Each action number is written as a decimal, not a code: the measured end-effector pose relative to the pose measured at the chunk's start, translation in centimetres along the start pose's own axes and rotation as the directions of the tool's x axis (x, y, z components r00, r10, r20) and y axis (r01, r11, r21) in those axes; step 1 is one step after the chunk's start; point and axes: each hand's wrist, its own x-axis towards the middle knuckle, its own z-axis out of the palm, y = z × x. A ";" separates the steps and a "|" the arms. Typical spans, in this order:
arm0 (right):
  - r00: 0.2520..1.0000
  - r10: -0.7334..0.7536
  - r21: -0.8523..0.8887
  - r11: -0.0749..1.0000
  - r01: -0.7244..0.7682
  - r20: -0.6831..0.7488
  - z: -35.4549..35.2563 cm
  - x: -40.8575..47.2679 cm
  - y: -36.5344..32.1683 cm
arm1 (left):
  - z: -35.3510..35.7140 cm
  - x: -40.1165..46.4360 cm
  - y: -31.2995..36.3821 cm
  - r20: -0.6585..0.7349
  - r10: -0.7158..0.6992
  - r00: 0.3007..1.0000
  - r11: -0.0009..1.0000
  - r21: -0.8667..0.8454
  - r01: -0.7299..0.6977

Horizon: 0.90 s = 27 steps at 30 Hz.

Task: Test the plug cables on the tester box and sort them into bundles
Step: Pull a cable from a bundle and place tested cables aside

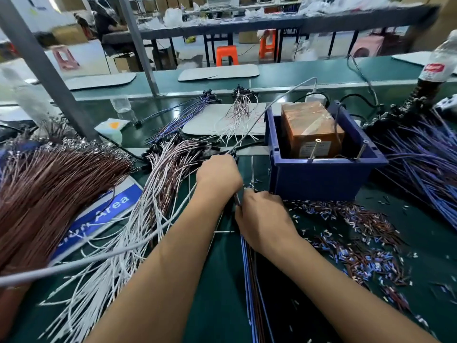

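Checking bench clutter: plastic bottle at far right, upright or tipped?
Tipped. The plastic bottle leans with its clear base up and right and its dark end down among the black plugs.

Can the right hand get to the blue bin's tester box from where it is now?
Probably yes, once freed. The right hand grips the cable bundle just below the blue bin, whose top is open over the brown tester box. Only the bin's near wall stands between.

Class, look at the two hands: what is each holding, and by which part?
Both hands grip one thin bundle of blue and brown cables: the left hand near its far end, the right hand just below it.
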 end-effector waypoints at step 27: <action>0.859 -0.282 0.474 0.739 0.478 -0.427 -1.2 -3.3 2.8 | -2.1 -4.5 -0.1 0.259 -0.055 0.964 0.450 -0.856 0.255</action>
